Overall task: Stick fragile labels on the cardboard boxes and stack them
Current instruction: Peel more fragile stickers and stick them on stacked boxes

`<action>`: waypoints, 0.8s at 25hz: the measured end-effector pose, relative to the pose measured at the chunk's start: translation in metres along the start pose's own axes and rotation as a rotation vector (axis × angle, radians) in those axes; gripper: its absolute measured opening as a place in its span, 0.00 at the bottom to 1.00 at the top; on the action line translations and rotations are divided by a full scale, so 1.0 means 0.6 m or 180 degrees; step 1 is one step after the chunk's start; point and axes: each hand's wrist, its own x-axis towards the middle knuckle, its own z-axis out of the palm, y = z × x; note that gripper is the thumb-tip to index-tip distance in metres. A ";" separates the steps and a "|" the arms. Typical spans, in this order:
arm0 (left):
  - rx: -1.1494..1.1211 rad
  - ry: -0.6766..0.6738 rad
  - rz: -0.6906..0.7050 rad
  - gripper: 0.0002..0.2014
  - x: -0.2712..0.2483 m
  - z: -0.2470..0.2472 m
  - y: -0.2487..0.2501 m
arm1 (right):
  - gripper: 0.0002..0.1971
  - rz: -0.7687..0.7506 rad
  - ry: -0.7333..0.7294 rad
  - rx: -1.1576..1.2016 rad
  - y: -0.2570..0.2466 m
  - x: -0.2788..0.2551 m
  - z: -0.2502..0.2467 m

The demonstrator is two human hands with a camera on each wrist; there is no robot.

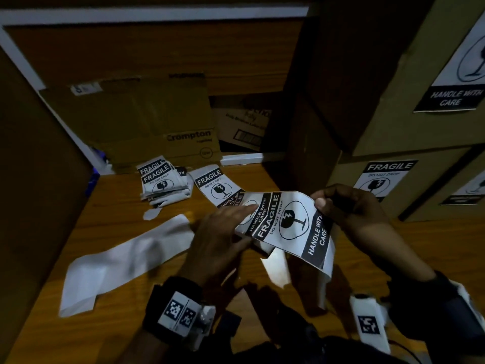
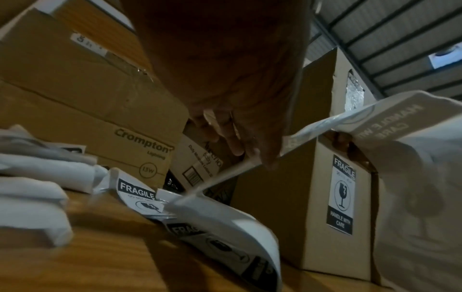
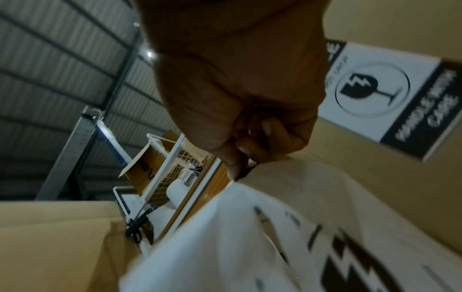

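Observation:
A strip of black-and-white fragile labels (image 1: 291, 224) hangs curled above the wooden table (image 1: 112, 206). My right hand (image 1: 324, 199) pinches the front label's top corner. My left hand (image 1: 244, 224) grips the strip's left part between thumb and fingers. From the left wrist, my left hand (image 2: 252, 152) holds the strip (image 2: 375, 122) by its edge. From the right wrist, my right hand (image 3: 240, 158) nips the label (image 3: 250, 237). Stacked cardboard boxes (image 1: 349, 174) at the right carry stuck labels (image 1: 385, 177).
A pile of loose fragile labels (image 1: 157, 179) and another strip (image 1: 212, 185) lie at the table's back. White backing paper (image 1: 126, 258) lies at the left. A Crompton box (image 1: 147, 122) and a smaller carton (image 1: 241, 124) stand behind.

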 end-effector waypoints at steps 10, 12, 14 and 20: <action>0.0838 0.2066 0.1443 0.08 0.045 -0.090 0.033 | 0.11 -0.0670 0.0318 -0.2245 -0.025 -0.033 -0.026; 0.0817 0.2078 0.1579 0.08 0.045 -0.110 0.057 | 0.13 -0.1419 0.0454 -0.2110 -0.053 -0.029 -0.009; 0.0769 0.2023 0.1599 0.08 0.046 -0.124 0.074 | 0.17 -0.2015 0.0392 -0.1940 -0.074 -0.024 0.014; 0.0414 0.1720 0.1309 0.09 0.046 -0.162 0.112 | 0.12 -0.2723 0.0510 -0.1771 -0.091 -0.012 0.047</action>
